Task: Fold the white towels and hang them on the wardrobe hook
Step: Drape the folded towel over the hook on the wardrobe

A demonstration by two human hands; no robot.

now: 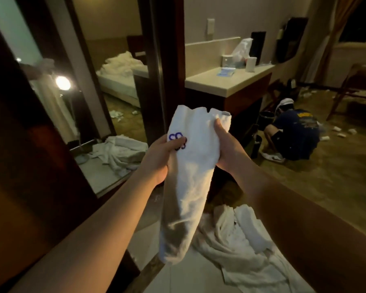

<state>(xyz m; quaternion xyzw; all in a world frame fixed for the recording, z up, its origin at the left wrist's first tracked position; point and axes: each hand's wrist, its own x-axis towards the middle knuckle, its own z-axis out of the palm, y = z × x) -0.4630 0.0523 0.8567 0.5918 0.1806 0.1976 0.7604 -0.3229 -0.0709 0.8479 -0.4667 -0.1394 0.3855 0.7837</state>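
Dim hotel room, both hands (195, 153) gripping folded white towel (190, 176), upright

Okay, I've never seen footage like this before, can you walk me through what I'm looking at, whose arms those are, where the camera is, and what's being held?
This is one picture from a wide-angle camera worn on a person's head, looking forward and down, so the two bare arms reaching in from the bottom are that person's own. There is no machine here. The left hand and the right hand both grip a folded white terry towel with a blue logo, which hangs down between them. Below it, a heap of crumpled white towels lies on the pale floor. To the left, a dark-framed mirror reflects a bed and more towels. Behind stands a cream-topped counter, and to the right another person in a dark shirt crouches on the carpet. No wardrobe hook is visible.
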